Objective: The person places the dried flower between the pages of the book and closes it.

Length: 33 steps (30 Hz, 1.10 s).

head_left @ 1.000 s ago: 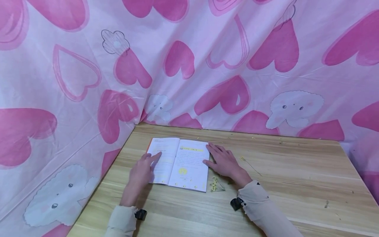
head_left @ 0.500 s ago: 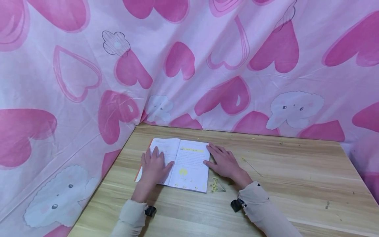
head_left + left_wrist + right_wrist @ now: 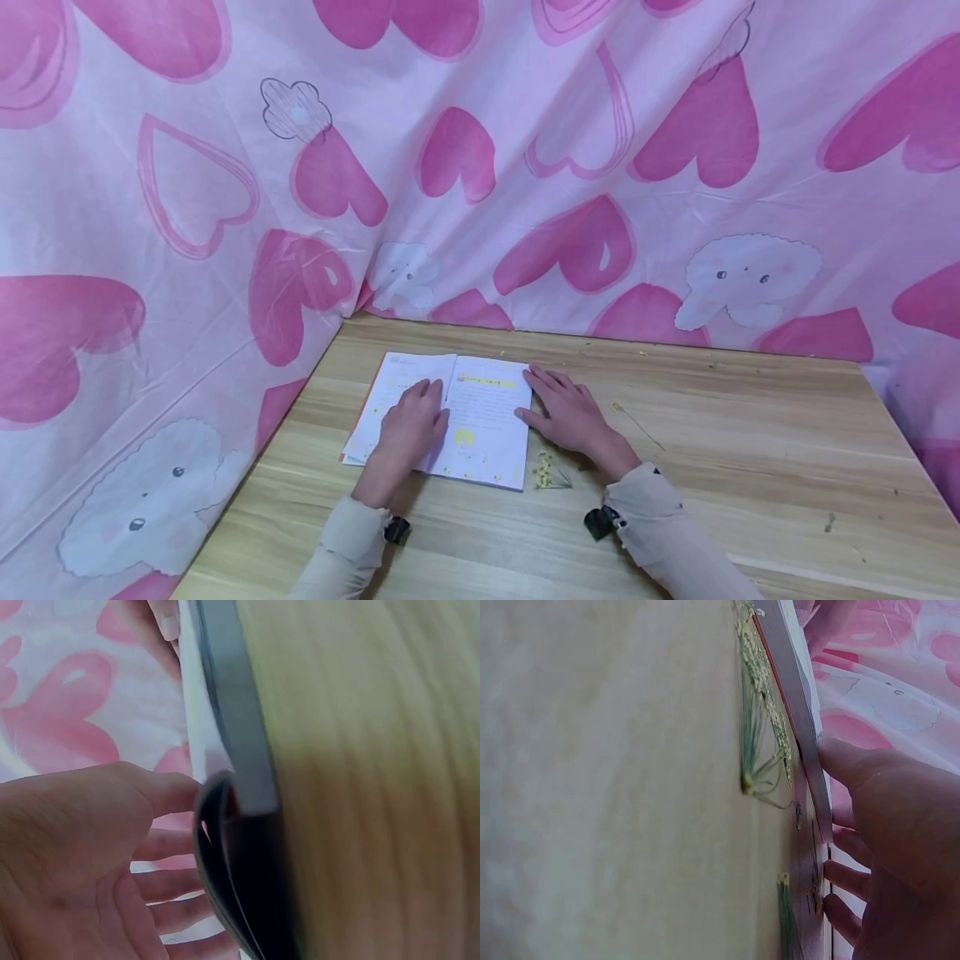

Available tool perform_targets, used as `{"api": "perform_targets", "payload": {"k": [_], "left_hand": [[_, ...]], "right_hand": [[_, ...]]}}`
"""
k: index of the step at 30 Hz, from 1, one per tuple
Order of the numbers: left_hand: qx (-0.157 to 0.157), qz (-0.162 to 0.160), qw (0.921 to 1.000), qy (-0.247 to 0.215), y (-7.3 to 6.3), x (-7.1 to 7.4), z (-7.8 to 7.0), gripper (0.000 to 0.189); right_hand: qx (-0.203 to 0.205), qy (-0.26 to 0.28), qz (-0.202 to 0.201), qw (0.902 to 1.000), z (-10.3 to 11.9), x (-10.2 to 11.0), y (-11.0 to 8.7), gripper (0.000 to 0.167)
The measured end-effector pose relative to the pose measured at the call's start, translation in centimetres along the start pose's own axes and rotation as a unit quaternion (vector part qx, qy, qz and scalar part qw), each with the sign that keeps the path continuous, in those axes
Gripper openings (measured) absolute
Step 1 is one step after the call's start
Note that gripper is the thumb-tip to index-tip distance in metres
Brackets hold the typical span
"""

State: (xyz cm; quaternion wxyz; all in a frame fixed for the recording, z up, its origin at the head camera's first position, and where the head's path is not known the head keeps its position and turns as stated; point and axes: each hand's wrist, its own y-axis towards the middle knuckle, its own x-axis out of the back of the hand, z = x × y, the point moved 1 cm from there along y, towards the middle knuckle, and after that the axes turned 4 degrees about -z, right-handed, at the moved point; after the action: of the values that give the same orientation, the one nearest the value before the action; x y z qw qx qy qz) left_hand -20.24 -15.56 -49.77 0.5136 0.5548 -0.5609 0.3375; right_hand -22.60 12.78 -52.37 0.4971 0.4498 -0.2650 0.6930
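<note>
An open book (image 3: pixel 491 433) lies on the wooden table, with printed text and yellow pictures on its white pages. My left hand (image 3: pixel 408 425) rests on the left page beside the gutter, its fingers pointing away from me and bent slightly. In the left wrist view, that hand (image 3: pixel 97 847) shows its palm and extended fingers, near the book's thick lower edge (image 3: pixel 238 697). My right hand (image 3: pixel 573 417) lies at the right edge of the right page, fingertips on its upper corner and thumb on its margin. From the right wrist, the right hand (image 3: pixel 907 817) touches the book's edge (image 3: pixel 799 697).
A small sprig of yellow flowers (image 3: pixel 546 475) lies just right of the book. A thin-stemmed flower (image 3: pixel 637 425) is farther right, past the right hand. Small bits dot the table (image 3: pixel 750 450). A pink heart-patterned cloth (image 3: pixel 450 242) hangs behind and to the left.
My left hand has moved right across the left page, from its outer side to the gutter. Its fingers went from a pointing index to spread, then closer together. The right hand stays put.
</note>
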Motion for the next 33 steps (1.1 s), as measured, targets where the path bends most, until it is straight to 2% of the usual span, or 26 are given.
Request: {"api": "perform_targets", "payload": {"k": [4,9,13,16,19,24,28,30,33], "left_hand": [[0.015,0.034,0.9993,0.008,0.1,-0.2,0.2,0.057],[0.005,0.051,0.9987,0.004,0.1,-0.3,0.5,0.061],[-0.002,0.060,0.9982,0.008,0.1,-0.3,0.6,0.052],[-0.001,0.062,0.9980,0.014,0.1,-0.2,0.5,0.050],[-0.002,0.061,0.9979,0.020,0.2,0.0,0.5,0.051],[-0.006,0.061,0.9977,0.028,0.3,0.1,0.5,0.051],[-0.004,0.063,0.9977,0.027,0.3,0.1,0.5,0.051],[-0.003,0.064,0.9977,0.025,0.3,0.0,0.6,0.051],[0.001,0.067,0.9975,0.023,0.2,0.0,0.7,0.051]], "right_hand": [[-0.001,-0.002,0.000,1.0000,-0.1,-0.1,0.0,0.079],[-0.001,0.011,0.004,0.9999,-0.5,-0.2,0.2,0.080],[0.002,0.076,-0.010,0.9971,-1.3,0.4,0.1,0.074],[0.001,0.132,-0.029,0.9909,-1.9,1.2,-0.2,0.062],[-0.006,0.157,-0.035,0.9870,-2.3,1.6,-0.7,0.050],[0.003,0.156,-0.024,0.9874,-2.6,1.9,-2.1,0.037],[0.013,0.141,-0.009,0.9899,-2.7,2.2,-3.4,0.035],[0.012,0.123,0.004,0.9924,-2.7,2.4,-4.0,0.041],[0.015,0.077,0.032,0.9964,-2.5,2.7,-4.8,0.063]]}}
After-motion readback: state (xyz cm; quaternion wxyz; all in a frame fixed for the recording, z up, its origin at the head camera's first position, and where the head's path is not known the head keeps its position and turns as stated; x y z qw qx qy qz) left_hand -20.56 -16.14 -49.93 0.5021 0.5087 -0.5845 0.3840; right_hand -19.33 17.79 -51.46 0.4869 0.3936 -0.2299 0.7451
